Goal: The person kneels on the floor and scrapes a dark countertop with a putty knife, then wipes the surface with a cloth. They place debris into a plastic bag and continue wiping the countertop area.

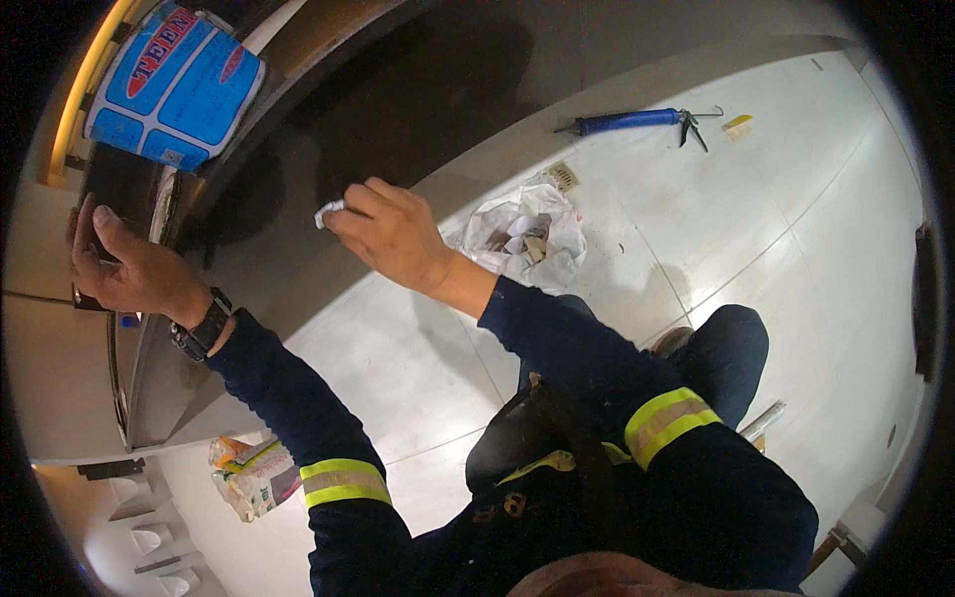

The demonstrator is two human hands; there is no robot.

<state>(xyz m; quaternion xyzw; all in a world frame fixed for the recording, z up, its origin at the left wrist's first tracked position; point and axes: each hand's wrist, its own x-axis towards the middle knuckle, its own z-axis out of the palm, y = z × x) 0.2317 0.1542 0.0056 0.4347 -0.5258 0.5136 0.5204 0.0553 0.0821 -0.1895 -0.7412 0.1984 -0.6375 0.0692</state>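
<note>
The person kneels on the floor beside a big shiny metal panel. The right hand pinches a small white wipe between thumb and fingers, so its grip is closed on the wipe, and presses it flat against the dark face of the panel. The left hand is curled around the panel's edge near the top left, with a closed grip that holds it steady. A blue label sits higher up on the panel. To wipe well, the right hand should likely keep the wipe flat, rub in short, even strokes, and not let the wipe slip out of the fingers. The left hand should likely hold firm so the panel does not wobble. A crumpled white bag lies on the floor just past the right wrist, and a blue caulk gun lies well apart.
</note>
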